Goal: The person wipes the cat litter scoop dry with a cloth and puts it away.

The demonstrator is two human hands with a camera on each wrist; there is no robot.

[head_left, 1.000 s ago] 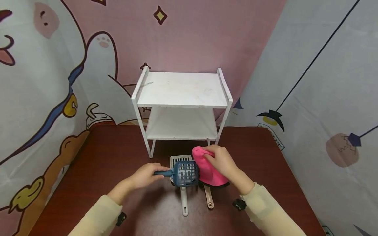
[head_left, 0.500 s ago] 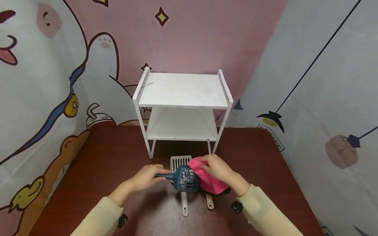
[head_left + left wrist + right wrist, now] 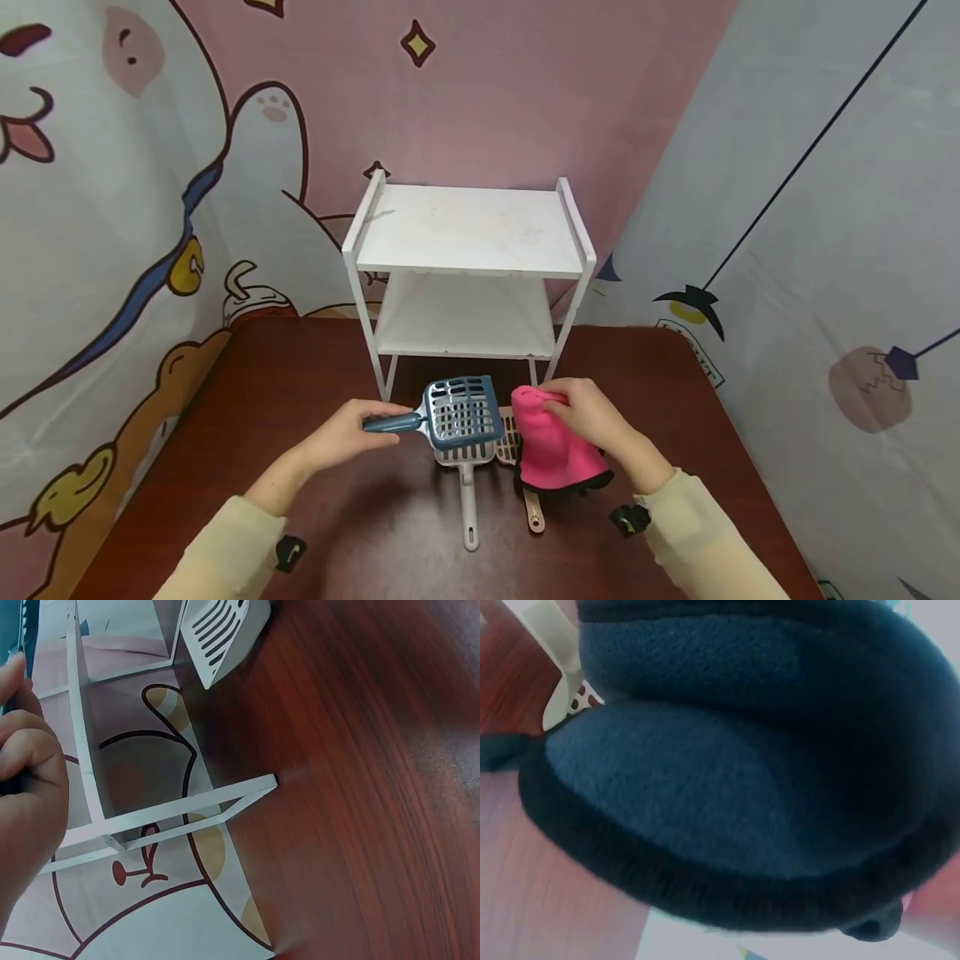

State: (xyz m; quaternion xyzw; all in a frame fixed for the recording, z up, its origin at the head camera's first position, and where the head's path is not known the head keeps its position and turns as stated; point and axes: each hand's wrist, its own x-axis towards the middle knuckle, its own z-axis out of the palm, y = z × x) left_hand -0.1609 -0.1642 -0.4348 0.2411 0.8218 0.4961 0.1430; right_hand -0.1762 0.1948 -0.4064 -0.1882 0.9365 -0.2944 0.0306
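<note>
My left hand (image 3: 348, 432) grips the handle of a blue slotted litter scoop (image 3: 457, 417), held above the table with its head to the right. Below it lies a white litter scoop (image 3: 468, 504), its head partly covered. Beside that is a beige litter scoop (image 3: 509, 437), partly hidden by a pink cloth pouch or mitt (image 3: 558, 454); its exact kind is unclear. My right hand (image 3: 588, 414) pinches the pink piece near its top, and its black-edged opening hangs down. The right wrist view shows the opening's dark fleecy lining (image 3: 705, 795).
A white two-tier shelf (image 3: 465, 229) stands behind the scoops on the dark red-brown table (image 3: 300, 375). Patterned cloth walls (image 3: 487, 100) enclose the back and sides. The shelf's leg (image 3: 240, 799) appears in the left wrist view.
The blue scoop has risen, moved slightly left and turned its slotted face more into view. The pink piece has shifted right, away from the scoop, exposing part of the beige scoop's head.
</note>
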